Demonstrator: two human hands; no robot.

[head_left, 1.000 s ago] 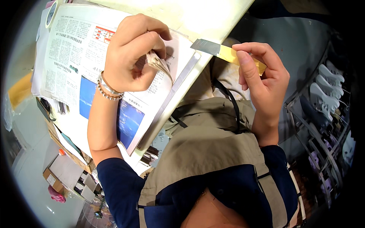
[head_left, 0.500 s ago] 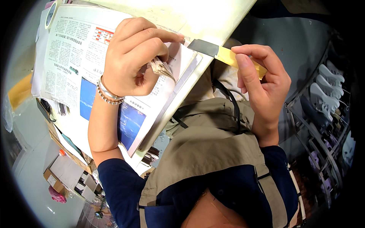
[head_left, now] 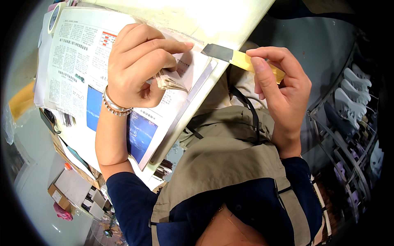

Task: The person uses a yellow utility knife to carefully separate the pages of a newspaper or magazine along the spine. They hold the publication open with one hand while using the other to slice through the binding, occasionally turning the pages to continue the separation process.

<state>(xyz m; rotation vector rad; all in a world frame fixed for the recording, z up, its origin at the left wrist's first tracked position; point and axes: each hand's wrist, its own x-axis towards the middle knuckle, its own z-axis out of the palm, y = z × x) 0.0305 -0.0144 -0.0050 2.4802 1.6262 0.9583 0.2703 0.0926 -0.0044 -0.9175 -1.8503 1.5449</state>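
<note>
My left hand is above the newspaper, its lower fingers curled round a bundle of thin beige layered pieces. The index finger of that hand points toward the table's edge, with its tip close to a flat dark grey piece. This dark piece joins a flat yellow strip, pinched between the thumb and fingers of my right hand. Its dark end lies over the table's right edge, beside the paper. What exactly the bundle is made of, I cannot tell.
The pale table runs slantwise, its edge near my lap. A roll of tape lies at the far left. On the right stands a metal rack with grey pieces. Lower left, there are cardboard boxes.
My left hand has shifted slightly left and down with the bundle, its index fingertip drawing back from the dark piece. My right hand and the yellow strip have moved a little left.
</note>
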